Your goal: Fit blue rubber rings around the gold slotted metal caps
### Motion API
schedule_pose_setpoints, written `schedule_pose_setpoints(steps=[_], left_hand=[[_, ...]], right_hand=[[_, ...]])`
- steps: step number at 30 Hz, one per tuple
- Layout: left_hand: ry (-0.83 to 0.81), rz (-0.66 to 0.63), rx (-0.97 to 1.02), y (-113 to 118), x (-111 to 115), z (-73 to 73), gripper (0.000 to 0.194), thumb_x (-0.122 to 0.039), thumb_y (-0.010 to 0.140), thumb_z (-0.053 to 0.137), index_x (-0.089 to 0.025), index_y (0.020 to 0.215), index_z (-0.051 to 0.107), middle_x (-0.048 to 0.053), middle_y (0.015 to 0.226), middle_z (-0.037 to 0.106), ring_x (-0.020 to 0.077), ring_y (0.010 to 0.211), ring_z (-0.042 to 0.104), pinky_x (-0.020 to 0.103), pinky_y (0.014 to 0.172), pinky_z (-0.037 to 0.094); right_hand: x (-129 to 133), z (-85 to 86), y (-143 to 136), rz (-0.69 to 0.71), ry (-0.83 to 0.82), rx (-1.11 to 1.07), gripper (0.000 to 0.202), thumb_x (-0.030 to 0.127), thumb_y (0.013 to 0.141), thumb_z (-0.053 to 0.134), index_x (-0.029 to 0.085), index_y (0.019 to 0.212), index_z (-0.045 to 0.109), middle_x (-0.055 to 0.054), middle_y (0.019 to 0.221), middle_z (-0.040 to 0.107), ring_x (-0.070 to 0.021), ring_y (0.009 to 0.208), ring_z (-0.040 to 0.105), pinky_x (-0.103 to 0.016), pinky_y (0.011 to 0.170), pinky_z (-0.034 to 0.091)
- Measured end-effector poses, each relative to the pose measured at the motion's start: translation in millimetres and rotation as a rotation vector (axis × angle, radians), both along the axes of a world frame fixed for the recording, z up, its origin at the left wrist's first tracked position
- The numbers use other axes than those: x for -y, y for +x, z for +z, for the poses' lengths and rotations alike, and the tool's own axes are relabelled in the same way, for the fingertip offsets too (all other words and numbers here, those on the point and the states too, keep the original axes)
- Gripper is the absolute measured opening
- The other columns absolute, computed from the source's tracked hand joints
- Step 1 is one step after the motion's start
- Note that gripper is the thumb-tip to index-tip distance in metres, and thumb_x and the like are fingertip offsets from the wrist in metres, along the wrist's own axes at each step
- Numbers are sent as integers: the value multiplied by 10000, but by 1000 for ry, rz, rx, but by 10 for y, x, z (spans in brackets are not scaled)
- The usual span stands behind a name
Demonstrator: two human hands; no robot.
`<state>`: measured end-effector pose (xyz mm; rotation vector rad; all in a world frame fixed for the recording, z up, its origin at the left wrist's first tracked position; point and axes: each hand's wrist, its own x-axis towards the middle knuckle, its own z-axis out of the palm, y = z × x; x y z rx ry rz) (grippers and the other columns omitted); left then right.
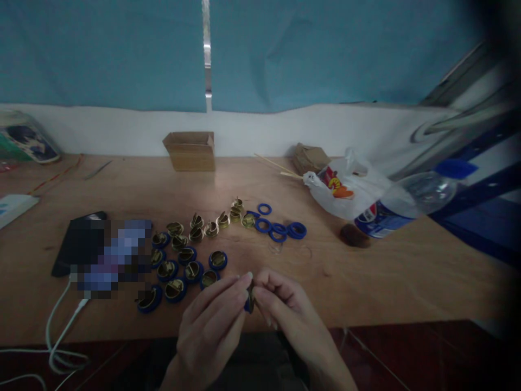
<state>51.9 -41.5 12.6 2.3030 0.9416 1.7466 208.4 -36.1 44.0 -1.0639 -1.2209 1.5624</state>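
Observation:
My left hand and my right hand meet at the table's front edge, fingers pinched on one small brass part with a blue ring between them. The fingers cover most of it. Left of and behind my hands lie several brass parts seated in blue rings. Farther back, several brass parts without visible blue rings form a loose row. Loose blue rings lie right of that row, some overlapping. Thin clear rings rest just in front of them.
A wooden table holds a black device, a blurred-out phone with white cables, an open cardboard box, a crumpled brown packet, a plastic bag and a bottle at right.

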Motion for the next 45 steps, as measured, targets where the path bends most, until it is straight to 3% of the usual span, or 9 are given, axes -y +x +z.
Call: schedule_pose_setpoints(steps=[9,14,18,21,29,35,41,45], left_hand=[[-16,-4,-51,9,-48,69,688,121,685,677,-135,1295,488,99,1162,684,187,1071,664,299,902,593],[-229,-80,17,-7,-52,27,584,-59,737,737,-195,1256,507,82,1162,689,214,1071,667,358,936,576],[-344,-27,36,-6,-2,16,535,-163,757,738,-228,1238,513,40,1126,708,180,1017,695,276,916,577],[-381,10,60,15,28,49,497,-178,769,716,-230,1222,517,28,1090,714,156,964,712,218,853,591],[-387,60,114,20,51,110,443,-154,766,691,-219,1178,544,28,1029,707,166,924,718,235,815,608],[-422,24,166,36,43,56,511,-146,752,722,-222,1217,524,46,1119,690,187,1017,693,269,887,590],[-492,-3,264,97,28,23,505,-153,751,739,-239,1205,536,53,1153,686,209,1043,680,321,889,596],[-483,18,266,98,11,21,479,-148,760,728,-245,1195,553,47,1149,690,201,1028,685,309,879,599]], right_hand=[[-9,0,-17,-47,68,71,314,361,902,563,181,659,479,62,603,404,-87,567,347,-223,541,293],[-23,72,-22,-97,73,76,304,393,905,548,181,691,504,53,606,444,-89,552,374,-225,525,298],[-34,124,-33,-133,80,172,336,419,897,541,181,663,501,48,586,442,-95,538,388,-232,510,300],[-35,151,-58,-152,72,228,353,419,892,537,185,633,486,52,563,420,-96,519,382,-235,497,298],[-23,162,-153,-187,83,321,336,397,890,522,185,629,506,41,547,444,-104,502,403,-234,477,314],[-22,157,-139,-191,145,326,320,380,921,500,184,672,537,38,586,457,-111,538,422,-236,514,350],[11,152,10,-232,217,287,146,317,902,531,207,814,567,64,614,365,-112,555,382,-214,524,357],[96,142,-5,-182,237,366,190,295,921,486,209,763,545,56,608,381,-112,542,392,-224,508,334]])
